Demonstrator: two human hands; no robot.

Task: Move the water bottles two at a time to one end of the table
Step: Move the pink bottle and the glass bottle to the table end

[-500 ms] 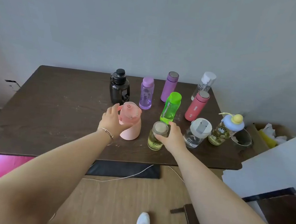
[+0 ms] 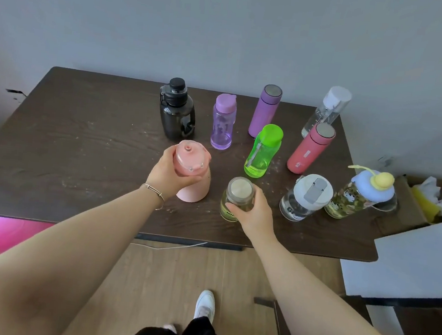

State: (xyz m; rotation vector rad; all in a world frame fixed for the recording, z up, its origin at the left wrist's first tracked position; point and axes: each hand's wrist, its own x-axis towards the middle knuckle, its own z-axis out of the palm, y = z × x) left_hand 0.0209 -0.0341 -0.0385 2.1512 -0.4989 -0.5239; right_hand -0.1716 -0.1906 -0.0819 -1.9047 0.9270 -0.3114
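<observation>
While both bottles stand near the table's (image 2: 82, 137) front edge, my left hand (image 2: 169, 174) is wrapped round the pink bottle (image 2: 193, 175) & my right hand (image 2: 254, 211) grips the small yellow-tinted bottle (image 2: 234, 198); 8 others stand behind & to the right.

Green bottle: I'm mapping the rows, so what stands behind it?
Behind the green bottle stands the purple flask, upright, its lower corner covered by the green cap. Farther left stands the translucent purple bottle. The tabletop directly behind the green bottle is hidden.
</observation>
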